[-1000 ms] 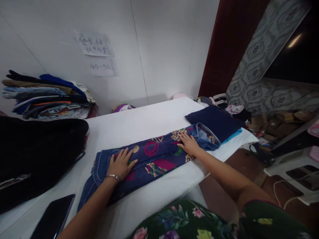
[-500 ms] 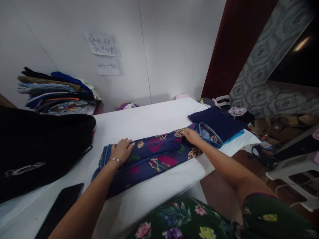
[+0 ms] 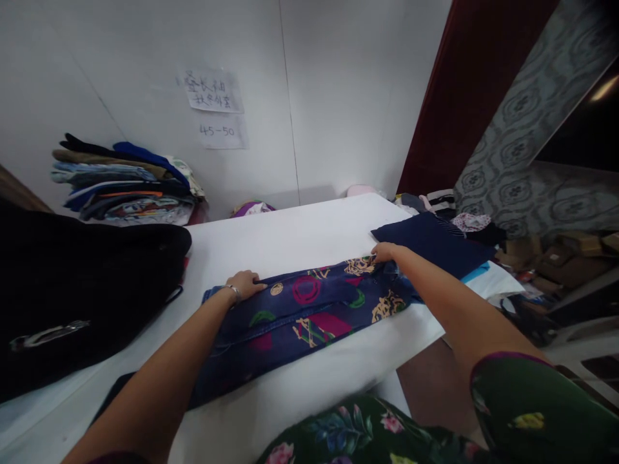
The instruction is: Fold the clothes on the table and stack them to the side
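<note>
Folded patterned garment (image 3: 290, 310) lies on white table (image 3: 304, 237), right hand (image 3: 385, 252) pinching garment's far edge near its right end, left hand (image 3: 244, 284) touching same edge near left end, grip unclear.

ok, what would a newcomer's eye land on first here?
Probably the dark-blue garment with magenta, green and tan prints, lying lengthwise across the white table, left hand and right hand at its far edge, near opposite ends. Next, the large black cloth bundle at the picture's left edge, and beyond it the stack of folded multicoloured clothes by the pale wall.
</note>
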The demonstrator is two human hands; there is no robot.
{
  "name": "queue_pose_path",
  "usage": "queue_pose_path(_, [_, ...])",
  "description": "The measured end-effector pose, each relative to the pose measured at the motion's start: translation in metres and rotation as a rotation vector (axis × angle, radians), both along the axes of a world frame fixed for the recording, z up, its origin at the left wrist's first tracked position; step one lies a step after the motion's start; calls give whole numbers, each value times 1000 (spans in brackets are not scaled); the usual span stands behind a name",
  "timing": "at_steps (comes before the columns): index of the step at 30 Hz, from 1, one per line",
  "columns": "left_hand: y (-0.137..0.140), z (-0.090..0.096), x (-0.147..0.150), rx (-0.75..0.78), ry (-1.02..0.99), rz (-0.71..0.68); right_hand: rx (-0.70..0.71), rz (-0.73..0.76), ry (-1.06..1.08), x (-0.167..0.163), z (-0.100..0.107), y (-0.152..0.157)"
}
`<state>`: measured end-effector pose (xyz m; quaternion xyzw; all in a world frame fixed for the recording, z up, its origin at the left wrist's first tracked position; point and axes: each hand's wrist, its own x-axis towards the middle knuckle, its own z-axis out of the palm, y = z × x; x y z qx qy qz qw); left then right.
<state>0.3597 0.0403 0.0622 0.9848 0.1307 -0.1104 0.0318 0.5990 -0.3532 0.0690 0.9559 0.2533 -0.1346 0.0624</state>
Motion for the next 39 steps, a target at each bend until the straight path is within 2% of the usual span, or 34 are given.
queue_pose_path(4, [4,4,-2,-81,-29,-61,-35,31,18,3,1,-2])
queue_pose_path(7, [17,12,-4,-58,-72,12,9,53,-61,11,8,9])
queue_pose_path(11, [48,21,5,-4,-106,132,123,93,-207,30,18,44])
queue_pose_path(13, [60,18,12,21,-74,180,180,117,-250,37,14,65])
queue_pose_path(16, [68,2,21,25,-3,227,255,137,-262,43,-4,89])
queue_pose_path(19, [68,-11,22,-8,-15,232,354,150,-260,46,-21,96])
queue_pose_path(21, [66,-9,18,-23,-107,207,434,153,-275,45,-25,88])
queue_pose_path(24, [52,5,1,-24,-316,138,530,145,-305,33,-26,57])
queue_pose_path(27, [22,15,-30,-64,-462,-18,711,189,-334,6,-34,13])
queue_pose_path(30, [-12,9,-69,-117,-522,-164,856,228,-360,-22,-48,-27])
queue_pose_path(34, [-41,-19,-112,-110,-543,-208,806,191,-380,-39,-60,-47])
queue_pose_path(36, [-47,-31,-124,-88,-566,-190,766,149,-405,-40,-60,-45])
queue_pose_path(39, [-51,-37,-137,-56,-587,-137,694,78,-425,-42,-56,-38])
